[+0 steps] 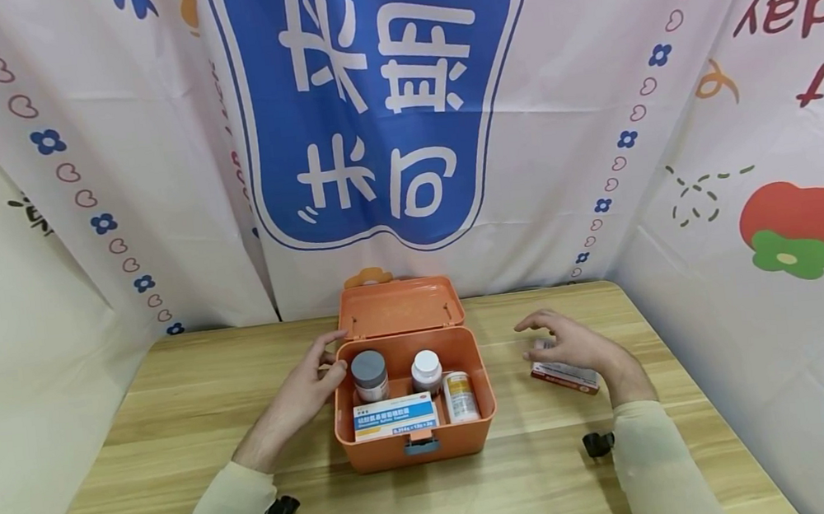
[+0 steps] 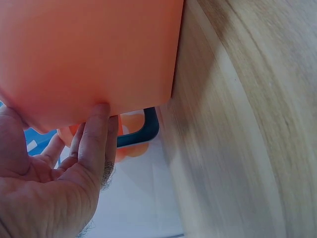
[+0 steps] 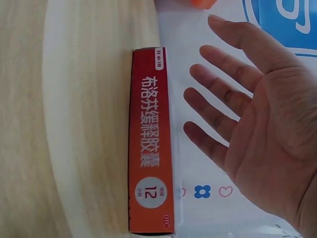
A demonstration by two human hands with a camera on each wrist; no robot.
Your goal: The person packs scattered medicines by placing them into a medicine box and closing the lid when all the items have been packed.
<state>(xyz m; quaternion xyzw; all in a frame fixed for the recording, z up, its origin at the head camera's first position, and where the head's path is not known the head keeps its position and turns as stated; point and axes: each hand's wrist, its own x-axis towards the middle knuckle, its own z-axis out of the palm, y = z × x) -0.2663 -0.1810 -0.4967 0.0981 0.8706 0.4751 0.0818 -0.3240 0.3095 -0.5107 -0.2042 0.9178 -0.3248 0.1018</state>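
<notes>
An orange lidded box (image 1: 418,451) stands on the table with its lid (image 1: 402,306) tipped back. Inside are a grey-capped bottle (image 1: 370,375), a white-capped bottle (image 1: 426,371), a white and yellow bottle (image 1: 461,397) and a blue and white medicine carton (image 1: 394,417). My left hand (image 1: 310,387) touches the box's left side near the back corner, fingers fairly straight against the wall in the left wrist view. My right hand (image 1: 577,349) is over a red and white medicine carton (image 1: 567,377), fingers spread. In the right wrist view a gap shows between those fingers and the carton (image 3: 151,144).
The wooden table (image 1: 243,356) reaches back to a printed cloth (image 1: 554,111) hanging behind it. Cloth walls also flank both sides. A dark handle (image 2: 141,131) sticks out behind the box in the left wrist view. Small black devices sit at both wrists.
</notes>
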